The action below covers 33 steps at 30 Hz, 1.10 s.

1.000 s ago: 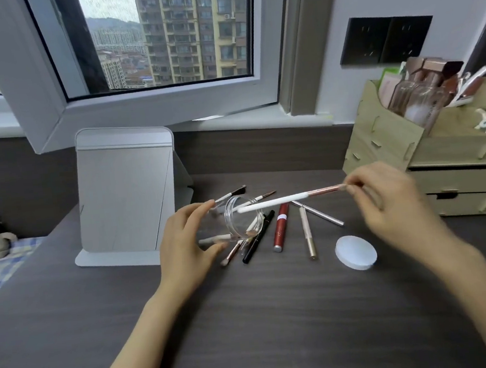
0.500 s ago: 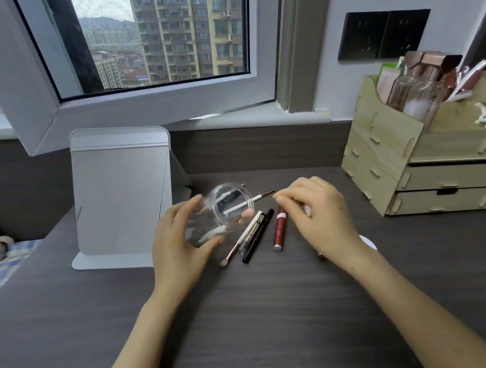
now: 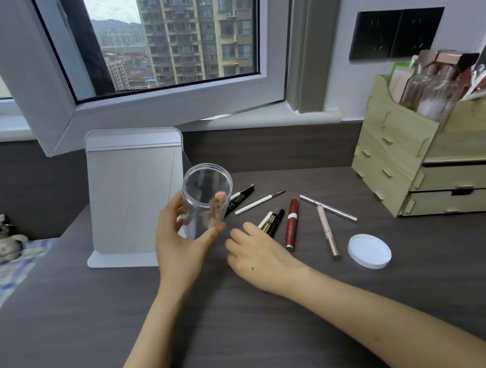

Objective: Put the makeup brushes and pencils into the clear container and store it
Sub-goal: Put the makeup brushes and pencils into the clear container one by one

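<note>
My left hand (image 3: 179, 243) holds the clear container (image 3: 207, 199) lifted off the dark table (image 3: 278, 314), mouth tilted toward me; it looks empty, with my fingertips showing through the wall. My right hand (image 3: 257, 253) lies palm down on the table, its bent fingers at the near ends of a white-gold pencil and a black pencil (image 3: 273, 221). What is under it is hidden. Lying loose are a black mascara (image 3: 238, 199), a white pencil (image 3: 259, 201), a red tube (image 3: 291, 223), a silver pencil (image 3: 327, 208) and a pink-gold pencil (image 3: 328, 232).
The white lid (image 3: 369, 250) lies flat at the right. A wooden drawer organiser (image 3: 412, 167) with bottles stands at the back right. A grey standing mirror (image 3: 133, 194) is just behind my left hand. An open window sash (image 3: 48, 84) overhangs the back left.
My left hand has raised the container from lying on its side to nearly upright. My right hand came from the right with a white-pink pencil down to the table by the pencils; that pencil no longer shows.
</note>
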Available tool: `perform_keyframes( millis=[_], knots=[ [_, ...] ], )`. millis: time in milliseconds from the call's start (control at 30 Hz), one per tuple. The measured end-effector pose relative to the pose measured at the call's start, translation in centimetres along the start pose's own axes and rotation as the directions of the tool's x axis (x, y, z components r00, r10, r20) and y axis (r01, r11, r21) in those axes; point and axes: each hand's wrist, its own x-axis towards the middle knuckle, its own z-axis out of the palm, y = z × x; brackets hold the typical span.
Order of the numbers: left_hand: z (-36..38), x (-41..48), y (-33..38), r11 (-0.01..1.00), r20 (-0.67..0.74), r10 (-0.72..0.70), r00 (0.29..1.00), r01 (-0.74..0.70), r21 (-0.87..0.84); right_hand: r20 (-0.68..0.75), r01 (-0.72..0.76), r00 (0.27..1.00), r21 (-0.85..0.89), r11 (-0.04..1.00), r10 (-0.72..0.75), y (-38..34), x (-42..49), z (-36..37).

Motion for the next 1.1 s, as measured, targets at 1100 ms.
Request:
perform_keyframes(
  millis=[1100],
  knots=[
    [0.3,-0.6,0.4,0.833,0.170,0.336,0.926,-0.377,0.406,-0.122,-0.381,0.871,0.443,0.812,0.475,4.0,-4.7,-4.9]
  ],
)
